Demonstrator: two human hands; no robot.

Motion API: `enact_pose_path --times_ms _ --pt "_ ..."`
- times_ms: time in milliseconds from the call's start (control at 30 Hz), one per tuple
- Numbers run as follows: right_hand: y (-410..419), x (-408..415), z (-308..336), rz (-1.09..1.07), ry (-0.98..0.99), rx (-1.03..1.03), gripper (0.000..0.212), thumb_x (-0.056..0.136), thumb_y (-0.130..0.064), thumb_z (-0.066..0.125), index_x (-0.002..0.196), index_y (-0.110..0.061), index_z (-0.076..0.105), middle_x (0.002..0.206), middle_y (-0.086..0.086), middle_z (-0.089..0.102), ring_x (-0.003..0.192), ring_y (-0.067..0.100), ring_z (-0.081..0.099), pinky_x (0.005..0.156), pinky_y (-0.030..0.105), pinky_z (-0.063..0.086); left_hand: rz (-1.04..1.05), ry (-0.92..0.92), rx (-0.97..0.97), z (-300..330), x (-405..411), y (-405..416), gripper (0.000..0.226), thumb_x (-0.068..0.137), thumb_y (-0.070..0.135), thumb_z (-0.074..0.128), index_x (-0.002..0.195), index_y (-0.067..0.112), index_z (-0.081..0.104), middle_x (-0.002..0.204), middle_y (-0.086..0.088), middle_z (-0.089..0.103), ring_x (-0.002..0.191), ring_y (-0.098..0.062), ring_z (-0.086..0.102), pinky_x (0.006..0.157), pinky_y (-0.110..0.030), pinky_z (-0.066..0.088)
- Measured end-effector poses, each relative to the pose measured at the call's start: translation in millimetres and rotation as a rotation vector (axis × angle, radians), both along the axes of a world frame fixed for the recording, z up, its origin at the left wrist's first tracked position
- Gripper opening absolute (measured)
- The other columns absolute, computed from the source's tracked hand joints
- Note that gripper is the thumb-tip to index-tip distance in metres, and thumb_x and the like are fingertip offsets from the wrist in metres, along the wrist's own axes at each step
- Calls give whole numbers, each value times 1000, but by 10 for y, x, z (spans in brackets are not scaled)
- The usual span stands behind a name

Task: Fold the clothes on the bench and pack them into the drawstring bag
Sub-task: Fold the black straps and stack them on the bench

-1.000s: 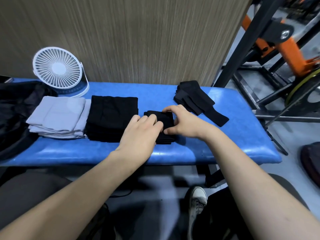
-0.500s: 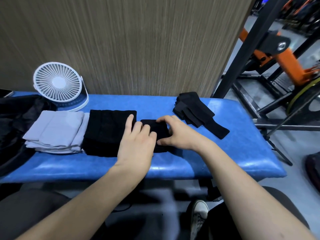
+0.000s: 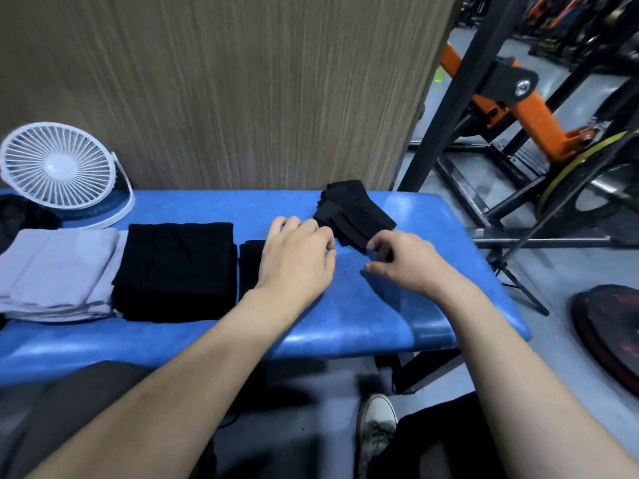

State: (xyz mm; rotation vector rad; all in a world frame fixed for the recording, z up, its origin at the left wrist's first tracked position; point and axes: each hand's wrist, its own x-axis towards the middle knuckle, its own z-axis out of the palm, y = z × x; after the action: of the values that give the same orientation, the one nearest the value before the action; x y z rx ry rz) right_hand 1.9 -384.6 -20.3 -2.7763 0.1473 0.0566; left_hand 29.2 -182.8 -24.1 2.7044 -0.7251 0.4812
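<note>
Fingers of the right hand (image 3: pixel 403 261) pinch the near edge of the black garment (image 3: pixel 356 214). Left hand (image 3: pixel 295 259) has fingers curled loosely just beside it, over the blue surface (image 3: pixel 345 316).

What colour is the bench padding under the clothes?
Bright blue; the bench shows best, and only, in the head view.

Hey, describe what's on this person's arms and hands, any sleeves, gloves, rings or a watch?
Nothing shows on either: the left hand and right hand are bare, with no gloves, rings or watch visible, and both forearms are uncovered down to the frame's lower edge, with no sleeve in view.
</note>
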Motion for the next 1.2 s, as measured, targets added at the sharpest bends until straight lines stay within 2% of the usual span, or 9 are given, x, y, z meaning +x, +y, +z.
enact_pose_path --times_ms 167,333,467,600,700,800,933,1067,1200 --pt "-255 -19 -49 -132 -18 -54 46 80 -46 74 119 -28 57 110 -1 51 109 24 52 93 38 42 38 57 -142 -46 237 -251 16 93 29 56 107 23 61 105 5 59 95 -20 55 96 -31 32" --pt "-302 34 -116 -154 -43 -55 61 80 -48 73 132 -27 49 125 1 49 118 26 47 96 37 40 101 141 -150 -94 404 -433 42 92 35 61 131 24 52 129 5 54 114 -20 52 100 -33 32" --pt "-251 83 -132 -144 -57 -57 67 81 -49 72 138 -26 44 128 2 49 118 26 45 98 37 41 97 194 -126 -136 459 -510 53 92 40 61 141 27 46 137 6 54 121 -22 48 101 -35 30" --pt "-197 123 -148 -146 -67 -66 67 83 -46 70 139 -23 43 129 3 50 118 28 45 99 38 41 72 245 -139 -182 463 -558 45 92 43 61 134 27 52 130 5 56 117 -21 48 97 -33 29" --pt "-190 129 -153 -166 -59 -52 67 83 -45 72 139 -20 43 129 3 50 119 27 46 99 37 40 81 287 -228 -165 448 -552 38 90 43 65 122 25 56 114 3 59 110 -20 52 95 -34 30" --pt "-198 112 -133 -173 8 15 75 78 -46 77 140 -20 44 127 3 50 122 25 44 102 36 39 61 444 -378 -102 416 -540 27 88 31 68 110 24 53 91 7 59 96 -17 57 93 -35 35" --pt "-225 9 -99 -124 81 13 63 76 -41 77 129 -23 49 116 0 45 117 25 43 96 34 37 35 581 -524 -18 330 -514 26 84 17 60 107 24 50 78 7 56 82 -16 56 70 -31 41" --pt "-308 -155 -74 -87 89 -43 48 71 -36 76 110 -27 50 105 -4 41 106 22 41 86 31 31 -9 680 -349 36 161 -477 41 86 27 56 126 25 44 88 6 56 87 -17 57 66 -32 41" --pt "-392 -328 -77 -55 84 -29 51 70 -36 78 112 -27 52 106 -4 46 104 20 40 84 31 28 -35 671 -148 0 -15 -415 48 87 32 53 133 23 41 95 3 60 93 -20 58 70 -34 43"
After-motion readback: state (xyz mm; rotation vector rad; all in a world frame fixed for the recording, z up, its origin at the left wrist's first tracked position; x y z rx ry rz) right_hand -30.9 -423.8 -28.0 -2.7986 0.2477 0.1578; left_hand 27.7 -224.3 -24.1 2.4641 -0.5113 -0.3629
